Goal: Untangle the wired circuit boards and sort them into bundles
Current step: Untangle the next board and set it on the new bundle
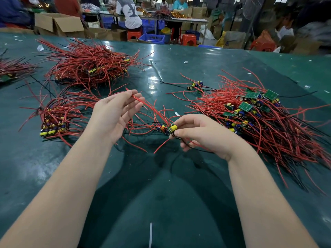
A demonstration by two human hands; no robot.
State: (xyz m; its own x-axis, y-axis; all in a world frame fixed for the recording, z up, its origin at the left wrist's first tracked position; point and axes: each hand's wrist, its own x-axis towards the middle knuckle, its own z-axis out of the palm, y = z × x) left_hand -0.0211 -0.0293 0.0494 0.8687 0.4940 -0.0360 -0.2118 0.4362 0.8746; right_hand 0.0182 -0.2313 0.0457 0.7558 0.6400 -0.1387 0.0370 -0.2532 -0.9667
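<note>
Holding one circuit board [172,129] in right hand [200,134], grip pinched on its yellow part; left hand [114,113] pinches its red wire [143,102] taut over the bench [179,194]. We'd say light, boards rigid but fragile, wires springy, snag-prone: take by board edge. Count: 2 hands, 3 sorted bundles left, 1 tangled pile [259,119] right, few loose boards [196,86].
</note>
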